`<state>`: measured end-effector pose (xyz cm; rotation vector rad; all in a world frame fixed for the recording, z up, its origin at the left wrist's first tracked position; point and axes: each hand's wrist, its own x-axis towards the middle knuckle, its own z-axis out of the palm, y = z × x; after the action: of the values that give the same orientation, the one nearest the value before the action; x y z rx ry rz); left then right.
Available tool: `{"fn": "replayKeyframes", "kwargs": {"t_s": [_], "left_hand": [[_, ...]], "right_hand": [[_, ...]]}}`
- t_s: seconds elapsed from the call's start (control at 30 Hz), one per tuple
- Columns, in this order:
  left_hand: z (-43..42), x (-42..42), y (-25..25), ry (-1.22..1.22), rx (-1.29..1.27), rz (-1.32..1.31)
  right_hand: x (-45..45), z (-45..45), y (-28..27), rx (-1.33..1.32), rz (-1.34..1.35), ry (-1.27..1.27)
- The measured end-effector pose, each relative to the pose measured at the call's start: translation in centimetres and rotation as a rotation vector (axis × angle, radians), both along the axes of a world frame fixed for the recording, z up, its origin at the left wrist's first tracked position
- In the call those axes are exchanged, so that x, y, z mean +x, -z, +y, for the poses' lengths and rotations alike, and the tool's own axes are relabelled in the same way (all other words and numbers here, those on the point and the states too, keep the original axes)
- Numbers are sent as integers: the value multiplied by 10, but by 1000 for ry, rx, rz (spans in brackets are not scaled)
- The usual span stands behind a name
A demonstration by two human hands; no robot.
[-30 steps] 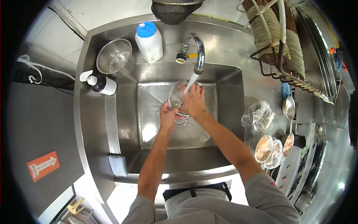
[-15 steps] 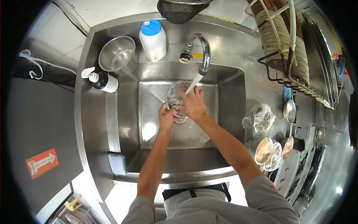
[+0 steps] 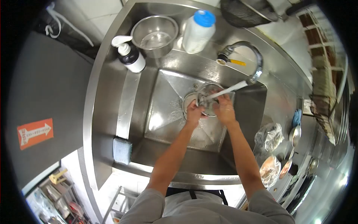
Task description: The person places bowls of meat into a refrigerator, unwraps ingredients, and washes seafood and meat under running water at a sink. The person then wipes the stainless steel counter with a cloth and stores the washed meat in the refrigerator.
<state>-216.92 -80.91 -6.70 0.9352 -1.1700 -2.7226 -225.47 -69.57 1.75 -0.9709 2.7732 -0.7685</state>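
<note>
A round, shiny bowl [image 3: 206, 89] is tilted under the running tap stream, above the sink floor; I cannot tell whether it is glass or metal. My left hand [image 3: 194, 114] is closed on its lower left rim. At its right side my right hand [image 3: 225, 111] grips the rim, fingers partly inside the bowl and blurred by the water. The stream [image 3: 234, 88] from the curved tap [image 3: 257, 61] lands inside the bowl between my hands. Behind the bowl's left edge shows the round drain [image 3: 185, 103] in the steel sink [image 3: 167, 130].
A steel pot [image 3: 154, 35], a pump bottle [image 3: 131, 59] and a white blue-capped jug [image 3: 198, 33] stand along the sink's back left. A blue sponge [image 3: 122, 151] lies on the left front ledge. Plastic-wrapped bowls [image 3: 270, 171] sit at the right; a mesh strainer [image 3: 246, 13] hangs behind.
The camera view has shifted and turned. The bowl has moved right of the drain and stays under the stream. My right hand has gone from spread inside the bowl to its right rim.
</note>
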Motion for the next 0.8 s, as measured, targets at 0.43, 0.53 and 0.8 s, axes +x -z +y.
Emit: {"fn": "replayKeyframes", "kwargs": {"t_s": [0.43, 0.53, 0.8], "left_hand": [[-45, 21, -6, -95, 125, -35], [-69, 30, -10, -84, 57, -54], [-75, 40, -9, -76, 70, -102]], "right_hand": [[-91, 5, 108, -351, -425, 266], [-113, -6, 227, -210, -430, -39], [-105, -22, 306, -79, -398, -49]]}}
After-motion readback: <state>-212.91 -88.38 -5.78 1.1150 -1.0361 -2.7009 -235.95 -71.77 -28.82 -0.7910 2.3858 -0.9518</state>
